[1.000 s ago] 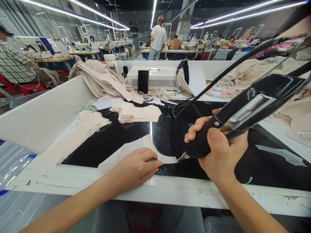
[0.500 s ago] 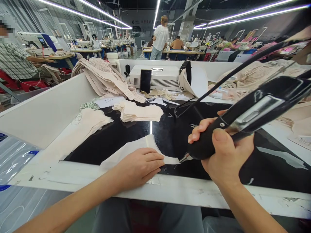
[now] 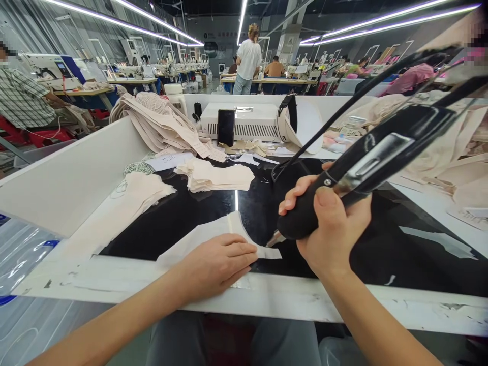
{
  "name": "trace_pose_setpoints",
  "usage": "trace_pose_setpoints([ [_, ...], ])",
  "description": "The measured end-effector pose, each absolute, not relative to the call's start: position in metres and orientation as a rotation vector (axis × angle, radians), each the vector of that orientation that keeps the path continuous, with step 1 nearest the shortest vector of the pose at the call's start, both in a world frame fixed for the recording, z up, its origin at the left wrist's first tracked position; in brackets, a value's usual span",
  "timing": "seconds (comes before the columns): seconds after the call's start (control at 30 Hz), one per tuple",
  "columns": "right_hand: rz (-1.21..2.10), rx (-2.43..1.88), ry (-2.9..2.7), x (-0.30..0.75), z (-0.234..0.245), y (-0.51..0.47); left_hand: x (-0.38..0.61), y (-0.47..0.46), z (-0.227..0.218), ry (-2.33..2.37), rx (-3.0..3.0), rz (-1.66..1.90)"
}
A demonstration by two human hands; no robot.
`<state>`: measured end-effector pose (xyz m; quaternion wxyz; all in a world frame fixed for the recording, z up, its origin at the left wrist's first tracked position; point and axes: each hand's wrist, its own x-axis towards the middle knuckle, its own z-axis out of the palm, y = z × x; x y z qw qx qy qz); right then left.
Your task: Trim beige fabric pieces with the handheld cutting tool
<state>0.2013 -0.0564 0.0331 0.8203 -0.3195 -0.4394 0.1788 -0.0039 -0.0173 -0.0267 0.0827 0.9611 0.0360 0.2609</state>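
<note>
My left hand [image 3: 219, 264] lies flat on a white fabric piece [image 3: 200, 236], its fingers pressing it to the black work surface [image 3: 175, 218]. A narrow strip along the curved edge of this piece pokes out to the right, past my fingertips. My right hand [image 3: 337, 231] is wrapped round a black corded hand tool [image 3: 299, 218] with a metal tip. That tool leans down to the left, its tip at the strip's upper edge, just right of my left fingertips. Whether the tip touches the fabric I cannot tell.
Behind the fabric lies a stack of cream pieces [image 3: 217, 175]; another cream pile [image 3: 141, 190] is on the left. A phone [image 3: 226, 127] leans on a white vented box [image 3: 259, 122]. The tool's cable [image 3: 324, 132] runs over the right side. Co-workers are in the background.
My right hand has moved the tool left, so its tip has gone from the strip's end to nearer my left fingertips. My left hand stays in place on the fabric.
</note>
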Motion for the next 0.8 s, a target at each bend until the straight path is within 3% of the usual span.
trace_pose_setpoints([
  [0.8, 0.368, -0.705, -0.953, 0.204, 0.025, -0.058, -0.003, -0.017, -0.029, 0.106, 2.867, 0.776],
])
